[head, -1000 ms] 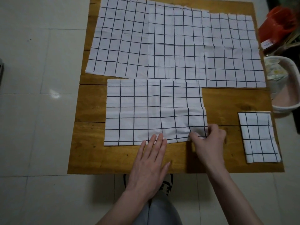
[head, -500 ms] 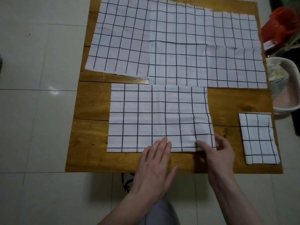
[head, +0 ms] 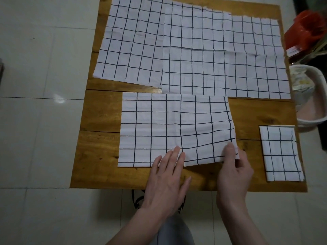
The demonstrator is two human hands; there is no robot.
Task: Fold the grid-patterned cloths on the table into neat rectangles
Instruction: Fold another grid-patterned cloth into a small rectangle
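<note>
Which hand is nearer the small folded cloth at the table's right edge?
Right. The right hand pinches the half-folded cloth's near right corner, just left of the small folded cloth. The left hand lies flat farther left.

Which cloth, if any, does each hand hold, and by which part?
The right hand pinches the half-folded cloth at its near right corner; the left hand rests flat on its near edge.

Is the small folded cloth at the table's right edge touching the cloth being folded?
No, the small folded cloth lies apart from the cloth being folded, with bare table showing between them.
</note>
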